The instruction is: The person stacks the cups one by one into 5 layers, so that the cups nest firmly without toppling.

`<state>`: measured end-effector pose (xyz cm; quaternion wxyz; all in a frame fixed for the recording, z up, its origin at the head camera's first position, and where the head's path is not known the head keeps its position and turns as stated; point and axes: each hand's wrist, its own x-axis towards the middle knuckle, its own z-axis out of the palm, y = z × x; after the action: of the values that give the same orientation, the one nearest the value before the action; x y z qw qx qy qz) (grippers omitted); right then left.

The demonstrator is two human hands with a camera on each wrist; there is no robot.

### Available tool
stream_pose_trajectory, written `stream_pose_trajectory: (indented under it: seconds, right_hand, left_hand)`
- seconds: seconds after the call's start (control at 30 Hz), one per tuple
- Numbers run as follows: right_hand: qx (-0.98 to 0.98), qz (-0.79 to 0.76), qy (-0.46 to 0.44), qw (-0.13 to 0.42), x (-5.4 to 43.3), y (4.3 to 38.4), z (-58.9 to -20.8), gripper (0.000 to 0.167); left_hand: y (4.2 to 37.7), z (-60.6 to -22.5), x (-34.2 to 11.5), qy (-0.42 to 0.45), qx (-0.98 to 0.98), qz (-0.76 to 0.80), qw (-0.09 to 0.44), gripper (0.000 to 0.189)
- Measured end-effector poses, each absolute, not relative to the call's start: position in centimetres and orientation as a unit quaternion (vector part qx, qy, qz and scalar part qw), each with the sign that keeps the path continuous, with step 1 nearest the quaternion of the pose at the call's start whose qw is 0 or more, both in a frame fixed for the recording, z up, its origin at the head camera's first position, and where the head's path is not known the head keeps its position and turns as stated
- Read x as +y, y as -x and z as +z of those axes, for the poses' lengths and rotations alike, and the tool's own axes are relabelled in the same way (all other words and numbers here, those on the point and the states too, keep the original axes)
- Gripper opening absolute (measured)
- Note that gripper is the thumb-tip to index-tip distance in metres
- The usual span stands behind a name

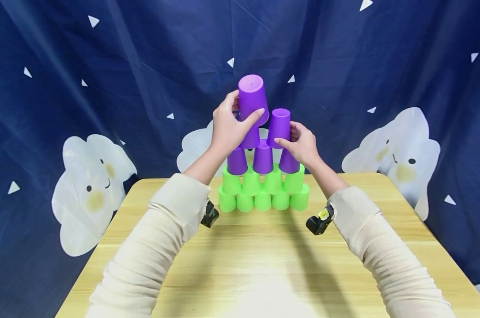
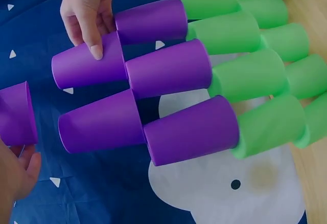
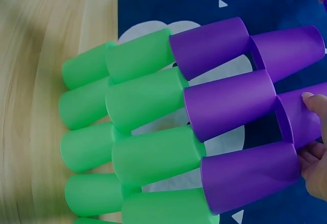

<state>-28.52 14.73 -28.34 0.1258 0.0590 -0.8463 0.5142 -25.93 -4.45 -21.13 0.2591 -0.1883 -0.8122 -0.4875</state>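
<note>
An upside-down purple cup (image 1: 252, 99) is held in the air by my left hand (image 1: 228, 128), fingers and thumb around its sides. In the left wrist view a gap separates this cup (image 2: 16, 114) from the stack. My right hand (image 1: 304, 143) grips another purple cup (image 1: 279, 127), which stands inverted at the right of the stack's top row. Beside it is a second top-row purple cup (image 1: 249, 139), partly hidden by the raised one. Below them is a row of three purple cups (image 1: 263, 159), resting on two rows of green cups (image 1: 251, 181).
The pyramid stands toward the far edge of a wooden table (image 1: 240, 256). Behind hangs a dark blue curtain (image 1: 176, 57) printed with clouds and white triangles. A black wrist camera (image 1: 318, 222) sits on the right cuff, another black camera (image 1: 210, 214) on the left.
</note>
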Motion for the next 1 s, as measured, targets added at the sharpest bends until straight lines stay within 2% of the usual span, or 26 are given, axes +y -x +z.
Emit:
stream_pose_trajectory:
  seconds: [0.43, 0.8, 1.0]
  right_hand:
    - [-0.854, 0.504, -0.049, 0.12, 15.0, 28.3, -28.3, 0.062]
    - [-0.853, 0.502, -0.055, 0.132, 15.3, 28.3, -28.7, 0.061]
    - [-0.854, 0.5, -0.063, 0.13, 14.8, 28.4, -28.7, 0.061]
  left_hand:
    - [27.5, -20.3, -2.2, 0.165, -0.826, -0.48, 0.244, 0.057]
    - [28.4, -19.9, -1.3, 0.128, -0.859, -0.456, 0.194, 0.061]
    - [28.4, -19.9, -1.5, 0.123, -0.868, -0.444, 0.185, 0.061]
